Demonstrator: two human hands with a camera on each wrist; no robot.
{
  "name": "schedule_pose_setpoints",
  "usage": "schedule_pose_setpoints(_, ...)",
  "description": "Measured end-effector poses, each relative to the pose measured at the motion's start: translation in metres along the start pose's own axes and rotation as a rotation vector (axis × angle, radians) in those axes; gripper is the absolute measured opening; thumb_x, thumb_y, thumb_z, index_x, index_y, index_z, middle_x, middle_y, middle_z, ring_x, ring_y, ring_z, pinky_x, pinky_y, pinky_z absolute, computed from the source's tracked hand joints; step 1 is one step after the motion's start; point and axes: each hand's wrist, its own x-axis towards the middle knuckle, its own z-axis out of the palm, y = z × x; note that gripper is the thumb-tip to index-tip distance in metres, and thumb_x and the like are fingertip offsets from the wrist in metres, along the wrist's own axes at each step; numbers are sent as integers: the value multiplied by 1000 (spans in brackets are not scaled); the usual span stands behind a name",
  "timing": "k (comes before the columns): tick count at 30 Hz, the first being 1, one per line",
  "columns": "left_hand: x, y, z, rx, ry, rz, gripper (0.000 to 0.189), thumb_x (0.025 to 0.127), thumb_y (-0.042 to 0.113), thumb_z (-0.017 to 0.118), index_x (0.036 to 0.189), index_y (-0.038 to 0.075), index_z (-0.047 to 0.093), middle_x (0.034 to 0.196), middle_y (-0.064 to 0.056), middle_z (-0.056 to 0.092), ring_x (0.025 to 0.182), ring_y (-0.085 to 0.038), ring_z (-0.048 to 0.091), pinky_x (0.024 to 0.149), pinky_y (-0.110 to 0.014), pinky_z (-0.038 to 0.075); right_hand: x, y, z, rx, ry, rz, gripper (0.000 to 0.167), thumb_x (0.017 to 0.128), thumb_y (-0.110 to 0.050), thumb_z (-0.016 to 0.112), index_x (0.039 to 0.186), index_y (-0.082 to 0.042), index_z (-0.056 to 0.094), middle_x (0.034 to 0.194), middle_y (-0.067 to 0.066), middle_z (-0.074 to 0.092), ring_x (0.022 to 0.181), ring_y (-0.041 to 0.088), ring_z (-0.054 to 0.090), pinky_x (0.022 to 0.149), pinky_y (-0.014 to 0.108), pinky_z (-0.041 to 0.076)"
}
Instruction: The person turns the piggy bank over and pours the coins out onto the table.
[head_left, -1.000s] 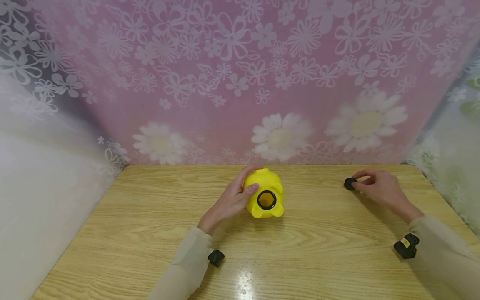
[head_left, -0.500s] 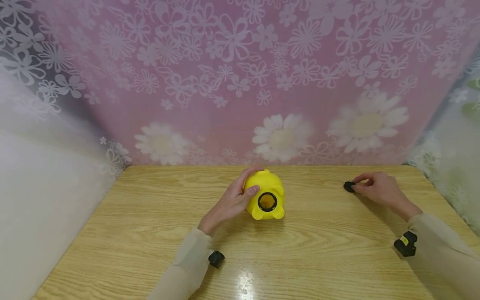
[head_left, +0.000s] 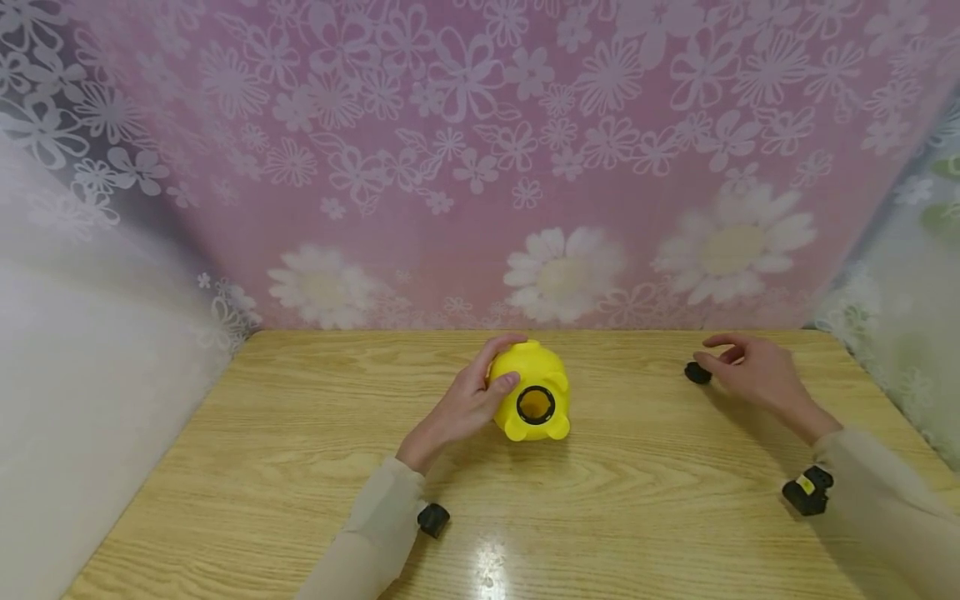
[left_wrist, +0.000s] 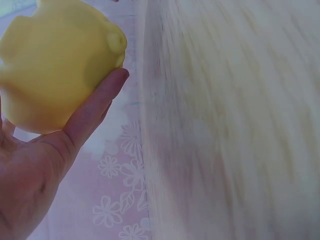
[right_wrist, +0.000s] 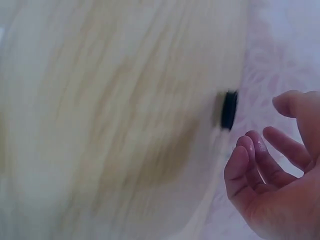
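A rounded yellow piggy bank with stubby feet is tipped so that its black-ringed round hole faces the head camera. My left hand grips it from the left side, thumb across the front; in the left wrist view, the bank sits between the thumb and the fingers. At the right of the table a round black cap lies on the wood. My right hand hovers just beside it, with fingers loosely bent and holding nothing. A gap shows between the cap and the fingertips in the right wrist view.
The wooden table ends at a pink flowered curtain along its far edge. Pale walls stand at the left and right. A small black camera is strapped at the left wrist, another camera at the right.
My right hand has lowered the black cap flat onto the table and let it go; the fingers have lifted and spread from it. The left hand and the piggy bank have barely moved.
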Motion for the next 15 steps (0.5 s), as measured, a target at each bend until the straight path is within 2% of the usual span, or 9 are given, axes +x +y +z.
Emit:
schedule_pose_setpoints(3, 1, -1, 1, -14, -2, 0, 50, 108, 50, 44, 154, 33, 34, 144, -9, 50, 107, -23, 65, 82, -31, 60, -2, -17, 3, 33, 47, -42, 52, 101, -43, 62, 132, -1, 64, 104, 21, 72, 83, 22, 66, 61, 30, 51)
schedule_pose_setpoints(6, 1, -2, 3, -40, -12, 7, 55, 106, 55, 43, 155, 31, 33, 147, -10, 48, 109, -23, 65, 83, -31, 61, -4, -36, 7, 73, 53, -80, 49, 100, -42, 64, 131, -4, 66, 104, 18, 73, 86, 24, 69, 62, 28, 53)
schedule_pose_setpoints(11, 2, 0, 5, -73, -23, 28, 61, 104, 61, 42, 155, 30, 30, 150, -12, 45, 110, -24, 65, 83, -31, 62, -9, -64, 14, 155, -24, -131, 50, 100, -43, 64, 138, -11, 62, 111, 16, 72, 95, 31, 73, 67, 29, 57)
schedule_pose_setpoints(15, 1, 2, 7, -89, -33, 38, 63, 103, 63, 42, 154, 29, 31, 150, -14, 45, 112, -25, 65, 86, -31, 61, -17, -84, 22, 204, -88, -197, 49, 101, -40, 65, 142, -15, 58, 116, 13, 72, 100, 31, 72, 70, 30, 58)
